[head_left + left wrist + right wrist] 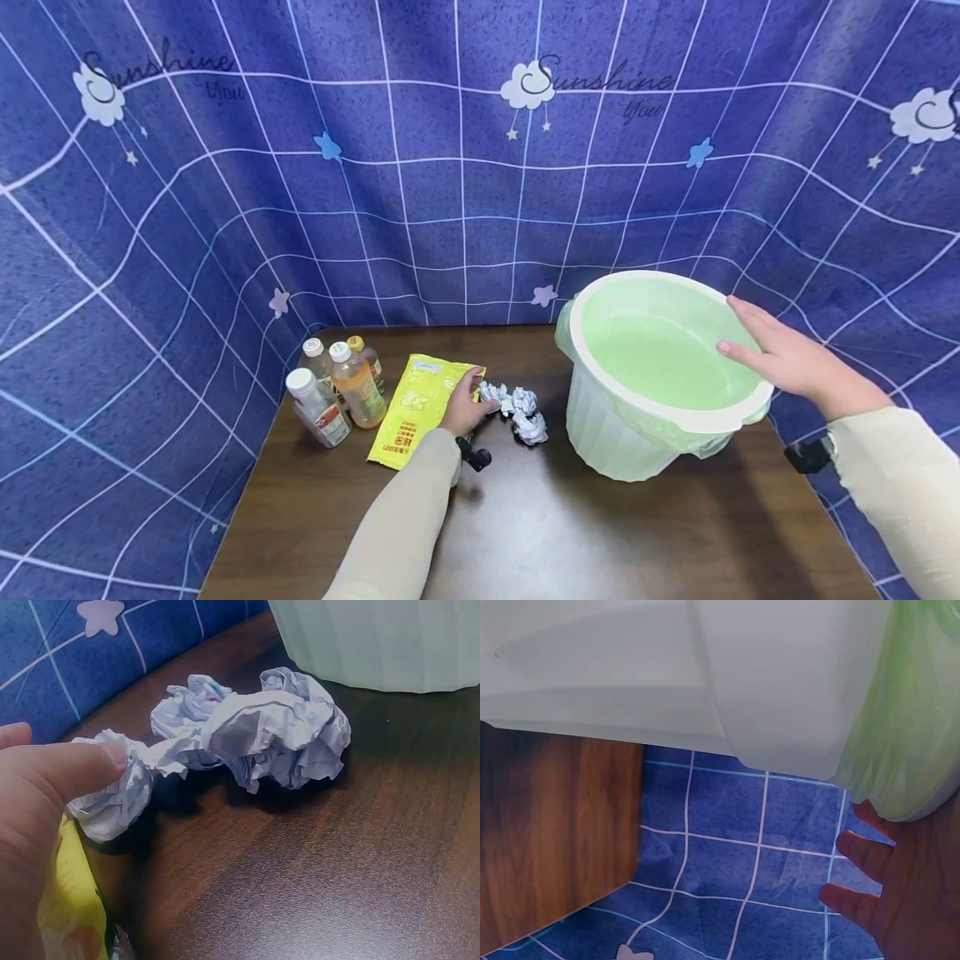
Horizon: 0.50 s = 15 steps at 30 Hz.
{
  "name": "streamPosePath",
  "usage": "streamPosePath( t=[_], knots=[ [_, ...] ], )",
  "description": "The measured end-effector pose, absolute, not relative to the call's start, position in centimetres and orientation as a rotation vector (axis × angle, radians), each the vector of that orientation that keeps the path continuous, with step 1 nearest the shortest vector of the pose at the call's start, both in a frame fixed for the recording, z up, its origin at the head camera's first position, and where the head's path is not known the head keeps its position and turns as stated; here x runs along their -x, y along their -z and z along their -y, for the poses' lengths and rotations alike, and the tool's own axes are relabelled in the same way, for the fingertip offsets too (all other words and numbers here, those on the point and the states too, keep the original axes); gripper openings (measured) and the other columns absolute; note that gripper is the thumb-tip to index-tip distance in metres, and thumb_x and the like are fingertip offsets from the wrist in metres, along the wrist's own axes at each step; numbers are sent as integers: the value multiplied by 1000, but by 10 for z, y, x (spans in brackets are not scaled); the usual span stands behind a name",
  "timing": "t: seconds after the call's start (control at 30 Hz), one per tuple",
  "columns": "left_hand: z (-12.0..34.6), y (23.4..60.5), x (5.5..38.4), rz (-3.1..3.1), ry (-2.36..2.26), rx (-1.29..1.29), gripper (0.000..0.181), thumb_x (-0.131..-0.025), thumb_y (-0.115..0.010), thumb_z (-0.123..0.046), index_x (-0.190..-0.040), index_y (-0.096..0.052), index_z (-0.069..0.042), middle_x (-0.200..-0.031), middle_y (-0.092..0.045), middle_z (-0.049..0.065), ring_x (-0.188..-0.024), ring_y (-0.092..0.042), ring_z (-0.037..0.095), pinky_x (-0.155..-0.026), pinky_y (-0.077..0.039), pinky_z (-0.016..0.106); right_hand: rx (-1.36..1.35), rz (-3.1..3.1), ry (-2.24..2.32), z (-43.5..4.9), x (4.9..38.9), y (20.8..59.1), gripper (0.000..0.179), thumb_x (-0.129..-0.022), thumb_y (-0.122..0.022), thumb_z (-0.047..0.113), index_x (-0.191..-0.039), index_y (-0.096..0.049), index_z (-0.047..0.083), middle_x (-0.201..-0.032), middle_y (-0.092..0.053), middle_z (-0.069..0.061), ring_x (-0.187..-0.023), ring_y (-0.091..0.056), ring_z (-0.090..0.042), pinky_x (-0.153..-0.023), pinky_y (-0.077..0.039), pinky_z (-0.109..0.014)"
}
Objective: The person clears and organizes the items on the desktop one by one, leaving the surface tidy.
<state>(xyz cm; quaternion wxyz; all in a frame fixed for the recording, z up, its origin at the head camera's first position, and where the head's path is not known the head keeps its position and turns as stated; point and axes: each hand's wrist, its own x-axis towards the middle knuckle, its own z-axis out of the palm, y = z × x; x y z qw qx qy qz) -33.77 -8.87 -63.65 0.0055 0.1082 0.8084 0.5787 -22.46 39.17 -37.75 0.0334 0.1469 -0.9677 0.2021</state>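
In the head view, my left hand [467, 407] is at the nearest of several crumpled paper balls [529, 427]. The left wrist view has its thumb extended over the leftmost ball [112, 802], one fingertip apart from it; the other fingers are mostly hidden. A yellow packet [408, 408] lies flat under and beside this hand. My right hand [787, 358] is at the right rim of a pale trash bin [622, 437] lined with a light green bag [907, 735]. Its thumb points over the opening. Spread, fairly straight fingers show outside the rim in the right wrist view.
At the back left of the brown table [525, 533] stand several bottles, including a white-capped one with orange liquid [360, 392] and a white-capped one with a red label [318, 408]. A blue gridded curtain [465, 183] hangs behind the table and along its sides.
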Motion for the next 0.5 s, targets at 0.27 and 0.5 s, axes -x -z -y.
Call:
streamPosePath(
  t=[0.27, 0.5],
  knots=[
    [85, 638, 332, -2685, -1647, -424, 78, -77, -84, -3, -145, -46, 0, -137, -55, 27, -128, -53, 38, -110, -42, 50, -466, 2971, -600, -390, 225, 378, 79, -103, -55, 32, -158, -13, -6, -157, -21, -37, -144, -22, -56, -119, -16, -64],
    [84, 636, 331, -2743, -1615, -434, 72, -78, -82, -2, -142, -49, 2, -127, -61, 25, -120, -57, 37, -105, -45, 51, -453, 2985, -615, -393, 226, 377, 80, -103, -55, 33, -159, -13, -5, -159, -18, -36, -145, -20, -54, -118, -16, -65]
  ],
)
